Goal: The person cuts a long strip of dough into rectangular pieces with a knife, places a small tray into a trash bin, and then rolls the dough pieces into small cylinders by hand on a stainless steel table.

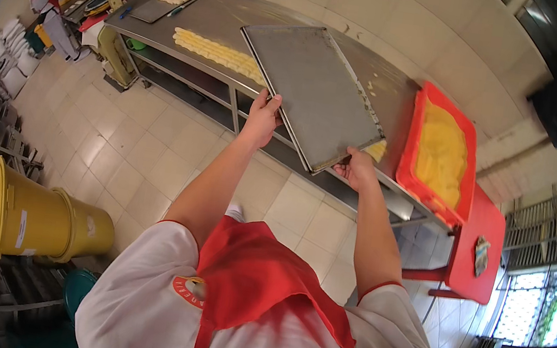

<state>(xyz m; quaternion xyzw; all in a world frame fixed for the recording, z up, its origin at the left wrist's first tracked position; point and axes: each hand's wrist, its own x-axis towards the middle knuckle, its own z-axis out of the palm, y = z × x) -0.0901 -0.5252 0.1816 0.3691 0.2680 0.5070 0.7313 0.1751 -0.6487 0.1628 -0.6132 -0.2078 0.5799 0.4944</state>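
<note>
A worn metal baking tray (311,93) is held tilted in front of me, partly over the steel worktable (226,14). My left hand (263,118) grips its left long edge, thumb on top. At the near right corner, my right hand (356,170) is closed on the rim. No dough lies on the tray's visible face. Rows of shaped yellow dough pieces (215,54) lie on the table and run behind the tray. More yellow dough (377,149) shows beyond its near right corner.
A red plastic crate (408,160) of yellow dough (442,151) stands at the right, by a red table (475,255) with a cloth (481,255). Another tray (151,10) lies at the far left. A co-worker (51,8) stands near machinery; yellow bins (33,211) stand on the left.
</note>
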